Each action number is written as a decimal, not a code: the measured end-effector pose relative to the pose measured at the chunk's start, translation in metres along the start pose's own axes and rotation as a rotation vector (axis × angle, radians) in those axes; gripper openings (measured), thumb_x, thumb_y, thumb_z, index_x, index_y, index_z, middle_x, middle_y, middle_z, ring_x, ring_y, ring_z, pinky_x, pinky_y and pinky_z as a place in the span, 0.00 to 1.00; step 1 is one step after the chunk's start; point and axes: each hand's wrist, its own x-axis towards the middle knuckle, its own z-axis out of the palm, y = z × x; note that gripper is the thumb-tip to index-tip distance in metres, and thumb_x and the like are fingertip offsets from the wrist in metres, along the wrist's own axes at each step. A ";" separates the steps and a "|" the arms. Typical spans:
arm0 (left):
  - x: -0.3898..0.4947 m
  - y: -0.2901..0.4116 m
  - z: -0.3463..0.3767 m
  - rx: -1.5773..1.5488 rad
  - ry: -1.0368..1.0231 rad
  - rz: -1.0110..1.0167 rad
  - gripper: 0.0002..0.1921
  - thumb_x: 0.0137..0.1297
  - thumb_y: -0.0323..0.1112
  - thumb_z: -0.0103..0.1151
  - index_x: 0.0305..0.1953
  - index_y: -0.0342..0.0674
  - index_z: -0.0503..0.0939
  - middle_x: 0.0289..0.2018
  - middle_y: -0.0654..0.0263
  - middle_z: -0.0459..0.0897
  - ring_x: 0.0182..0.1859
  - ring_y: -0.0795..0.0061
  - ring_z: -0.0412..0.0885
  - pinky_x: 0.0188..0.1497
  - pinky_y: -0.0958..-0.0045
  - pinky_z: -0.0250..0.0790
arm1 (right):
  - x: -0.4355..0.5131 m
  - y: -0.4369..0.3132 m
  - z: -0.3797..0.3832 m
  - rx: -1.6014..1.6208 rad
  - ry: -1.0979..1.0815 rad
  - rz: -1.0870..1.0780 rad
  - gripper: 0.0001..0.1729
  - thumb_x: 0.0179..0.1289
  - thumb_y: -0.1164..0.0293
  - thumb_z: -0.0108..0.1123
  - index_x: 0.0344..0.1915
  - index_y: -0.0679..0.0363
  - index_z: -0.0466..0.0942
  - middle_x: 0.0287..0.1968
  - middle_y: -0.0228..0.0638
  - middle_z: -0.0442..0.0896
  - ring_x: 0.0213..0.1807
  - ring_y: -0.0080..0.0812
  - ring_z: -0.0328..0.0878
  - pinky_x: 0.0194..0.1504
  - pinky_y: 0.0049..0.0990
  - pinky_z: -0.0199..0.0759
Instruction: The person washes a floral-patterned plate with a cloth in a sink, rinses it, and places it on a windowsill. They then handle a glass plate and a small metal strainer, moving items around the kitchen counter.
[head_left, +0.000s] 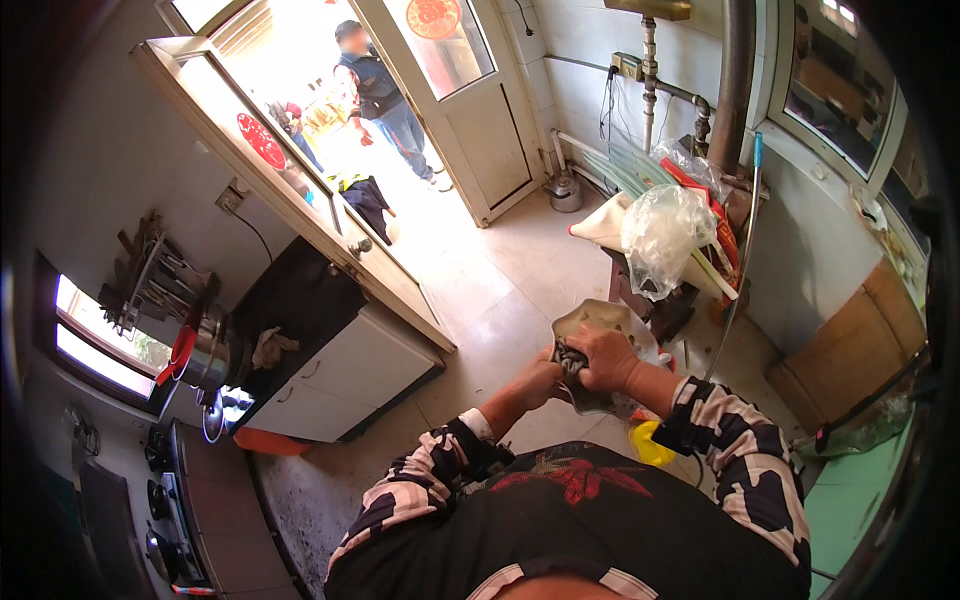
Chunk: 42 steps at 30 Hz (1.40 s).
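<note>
Both hands are in front of my body, close together. My left hand (535, 381) and my right hand (606, 357) grip a bunched dark grey cloth (571, 360), twisted between the fists. Right behind and below the hands is a pale tan basin-like thing (588, 313) with a scalloped rim. My arms hide much of it, so its exact kind is unclear. Close to my right forearm, lower down, sits a bright yellow thing (651, 444), perhaps a plastic bag or container, partly covered by my sleeve.
Ahead, a glazed door (330, 217) stands ajar; a person (379, 97) is outside. A clear plastic bag (667, 232) and green onions (630, 169) lie piled at right, by a blue-tipped pole (742, 262). A kettle (564, 192) rests on the floor; a cabinet (337, 375) is left.
</note>
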 end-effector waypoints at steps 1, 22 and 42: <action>0.000 0.000 0.003 0.015 0.021 0.010 0.28 0.48 0.18 0.42 0.56 0.38 0.60 0.43 0.55 0.75 0.41 0.59 0.79 0.36 0.60 0.77 | 0.006 0.005 -0.002 -0.115 -0.002 0.023 0.19 0.38 0.65 0.59 0.35 0.57 0.76 0.34 0.44 0.75 0.37 0.45 0.76 0.39 0.38 0.71; -0.015 0.008 -0.004 0.008 0.071 0.061 0.30 0.47 0.17 0.43 0.57 0.38 0.59 0.45 0.53 0.74 0.41 0.57 0.79 0.38 0.61 0.77 | 0.003 0.024 -0.014 -0.384 -0.059 0.096 0.08 0.44 0.66 0.56 0.27 0.54 0.76 0.30 0.41 0.75 0.30 0.44 0.77 0.33 0.38 0.72; -0.016 -0.019 -0.025 -0.071 0.177 0.150 0.30 0.46 0.16 0.41 0.56 0.32 0.59 0.45 0.48 0.74 0.41 0.52 0.79 0.38 0.57 0.79 | -0.002 0.003 -0.027 -0.649 -0.454 -0.080 0.09 0.48 0.69 0.56 0.32 0.52 0.80 0.33 0.40 0.77 0.34 0.39 0.80 0.34 0.34 0.74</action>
